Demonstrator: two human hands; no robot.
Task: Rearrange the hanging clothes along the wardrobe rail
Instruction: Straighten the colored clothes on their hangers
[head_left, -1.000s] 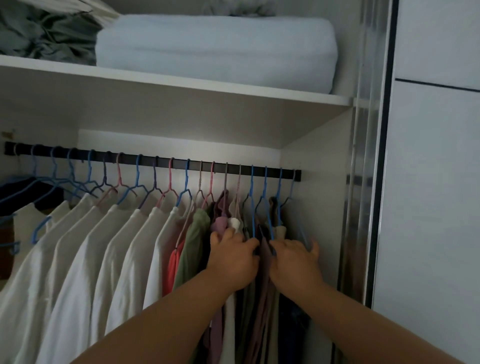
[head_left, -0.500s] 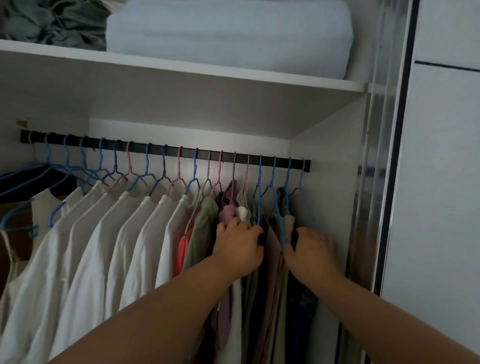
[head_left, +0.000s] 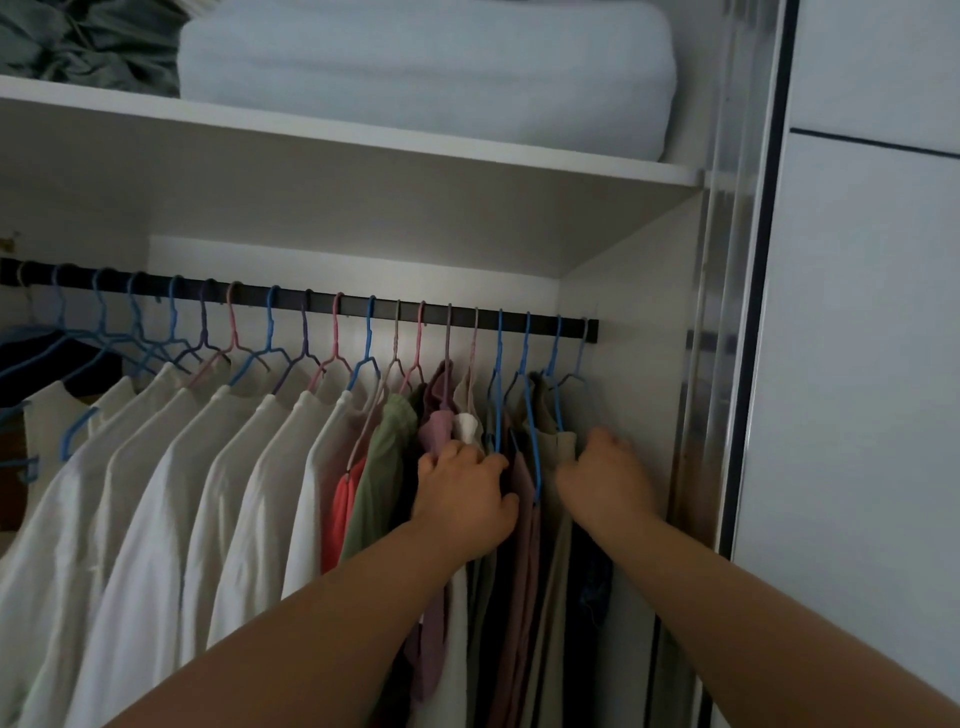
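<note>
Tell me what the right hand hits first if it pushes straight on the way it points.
The right hand points up and into the wardrobe, at the right end of the rail. It would likely meet the beige garment at its fingers first, then perhaps the white side wall; depth is unclear.

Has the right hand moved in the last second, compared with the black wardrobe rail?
Yes. The right hand has shifted right, toward the black wardrobe rail's end at the wardrobe's side wall, widening its gap from the left hand.
</note>
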